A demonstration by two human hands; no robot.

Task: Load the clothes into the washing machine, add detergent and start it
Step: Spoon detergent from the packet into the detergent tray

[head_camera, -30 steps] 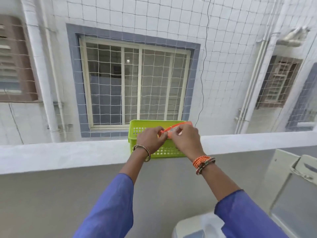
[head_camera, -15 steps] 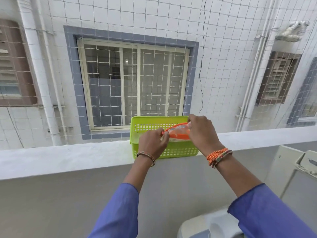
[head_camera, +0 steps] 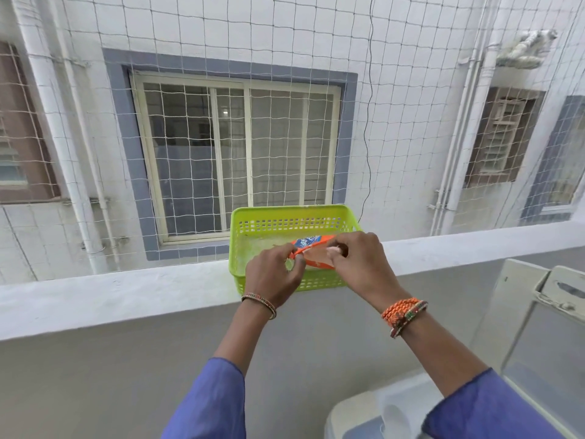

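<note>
The orange detergent packet [head_camera: 311, 253] is pinched at one end by the left hand [head_camera: 272, 275] and at the other by the right hand [head_camera: 361, 264], over the green basket [head_camera: 253, 229] on the ledge [head_camera: 126, 293], probably so that it can be torn open.

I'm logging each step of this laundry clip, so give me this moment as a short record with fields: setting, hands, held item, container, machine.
setting: balcony ledge behind safety netting, facing a window
left hand: left hand pinches the left end of the orange detergent packet
right hand: right hand grips the packet's right end
held item: packet is held over the basket, partly hidden by the fingers
container: green plastic basket stands on the ledge
machine: white washing machine, lower right, its lid raised
</note>
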